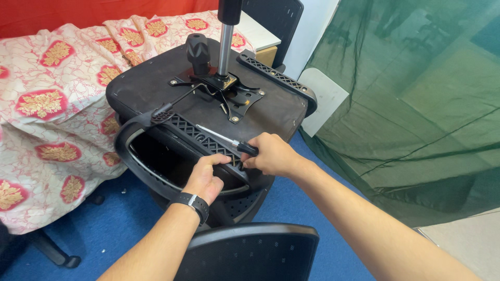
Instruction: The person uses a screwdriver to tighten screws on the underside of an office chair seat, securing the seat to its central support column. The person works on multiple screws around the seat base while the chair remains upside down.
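An office chair seat (156,86) lies upside down on a bed, its metal mechanism plate (229,96) and gas cylinder (225,47) pointing up. My left hand (205,177) grips the near black plastic armrest (172,127) where its ribbed bracket meets the seat edge. My right hand (271,153) holds a screwdriver (224,139) by its black handle, with the thin metal shaft pointing left along the bracket. A black watch sits on my left wrist.
A pink and red patterned bedsheet (52,109) covers the bed on the left. Green netting (411,104) hangs on the right. A black chair backrest (250,250) stands just below my arms on blue carpet (130,208). A second armrest bracket (276,78) runs along the far seat edge.
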